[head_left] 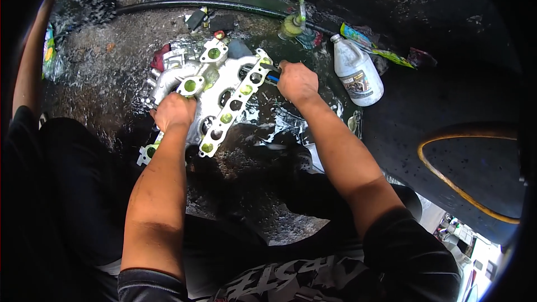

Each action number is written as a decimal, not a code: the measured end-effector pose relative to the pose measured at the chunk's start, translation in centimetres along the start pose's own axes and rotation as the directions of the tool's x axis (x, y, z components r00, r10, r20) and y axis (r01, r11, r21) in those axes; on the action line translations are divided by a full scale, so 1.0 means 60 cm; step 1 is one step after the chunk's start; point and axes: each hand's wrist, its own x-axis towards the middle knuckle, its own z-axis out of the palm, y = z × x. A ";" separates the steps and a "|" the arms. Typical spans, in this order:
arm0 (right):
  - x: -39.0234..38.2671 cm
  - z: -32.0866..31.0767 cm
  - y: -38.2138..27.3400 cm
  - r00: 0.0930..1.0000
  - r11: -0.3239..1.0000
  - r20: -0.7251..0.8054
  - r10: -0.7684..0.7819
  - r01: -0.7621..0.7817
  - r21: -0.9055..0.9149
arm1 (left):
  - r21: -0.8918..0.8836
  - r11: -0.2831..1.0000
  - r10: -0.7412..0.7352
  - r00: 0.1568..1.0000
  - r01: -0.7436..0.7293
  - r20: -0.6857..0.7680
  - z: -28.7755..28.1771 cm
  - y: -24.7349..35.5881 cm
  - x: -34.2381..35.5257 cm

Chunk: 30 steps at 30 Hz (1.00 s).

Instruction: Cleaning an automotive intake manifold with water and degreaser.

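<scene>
A silvery metal intake manifold (197, 120) lies tilted over the wet ground in front of me, its long flange lined with several round ports, some showing yellow-green inside. My left hand (174, 111) is closed around one of its flanged tubes, at the manifold's left. At the upper end of the long flange, my right hand (298, 82) grips a slim tool with a blue handle (272, 79). The tool's dark tip meets the flange by the top port; its exact kind is partly hidden by my fingers.
A white jug (358, 72) stands at the right, beside crumpled green packets (369, 45). Behind lie a yellowish bottle (292, 25), a black hose (224, 4) and dark blocks (222, 22). Another person's arm (28, 67) is at the far left. A brown-edged dark panel (470, 168) sits right.
</scene>
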 end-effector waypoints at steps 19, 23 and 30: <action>0.087 0.086 0.006 0.983 0.997 -0.168 -0.074 0.077 0.012 | -0.033 0.999 -0.014 1.000 0.014 -0.018 0.004 0.007 0.001; 0.088 0.077 0.005 0.987 0.995 -0.153 -0.053 0.066 0.077 | -0.018 1.000 -0.010 1.000 0.010 0.001 0.000 0.017 -0.004; 0.100 0.068 0.037 0.988 0.974 -0.155 -0.014 0.049 0.221 | -0.027 1.000 -0.010 0.999 0.009 -0.041 0.005 0.016 0.003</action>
